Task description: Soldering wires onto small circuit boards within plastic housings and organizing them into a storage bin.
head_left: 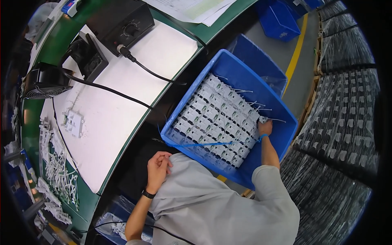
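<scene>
While a white part [264, 119] is being pinched by the right hand [265, 128] in the blue bin [245, 77], right of centre, packed rows [216, 118] could be getting yanked if that coiled blue cord [200, 144] in the way's being snagged. Left hand [158, 169] is being held loosely curled, lower centre; upper left, a white mat [102, 130] is being crossed by cables [110, 93].

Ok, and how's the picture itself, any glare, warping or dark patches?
In the head view, the green bench bows along its edge and the picture's corners go black; also in the head view, the white mat looks brightest, and pale glints streak the plastic-wrapped stacks; clutter at the head view's left rim is hard to make out.
</scene>
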A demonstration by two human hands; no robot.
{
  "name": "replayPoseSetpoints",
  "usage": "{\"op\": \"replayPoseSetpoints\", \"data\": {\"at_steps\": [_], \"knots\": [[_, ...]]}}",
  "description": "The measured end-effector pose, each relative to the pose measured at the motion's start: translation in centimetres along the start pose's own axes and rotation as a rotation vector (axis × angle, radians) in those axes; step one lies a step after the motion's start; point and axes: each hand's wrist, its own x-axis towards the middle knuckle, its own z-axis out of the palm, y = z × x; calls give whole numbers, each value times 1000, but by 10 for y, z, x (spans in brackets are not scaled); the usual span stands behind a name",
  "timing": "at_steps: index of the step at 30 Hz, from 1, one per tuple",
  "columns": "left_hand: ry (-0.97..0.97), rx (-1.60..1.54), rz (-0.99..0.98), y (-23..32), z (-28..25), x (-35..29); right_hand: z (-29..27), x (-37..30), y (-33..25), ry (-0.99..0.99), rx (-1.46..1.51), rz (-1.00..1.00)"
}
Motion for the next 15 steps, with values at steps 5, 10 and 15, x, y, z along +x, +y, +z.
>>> {"op": "replayPoseSetpoints", "data": {"at_steps": [5,10,15], "knots": [[55,-49,15,-4,1,-4,-35,-9,-3,98,-179,-544],[33,-48,18,-2,-3,-5,-46,2,5,90,-575,-756],[28,-56,31,-3,-2,-6,-22,16,14,-113,-449,-664]]}}
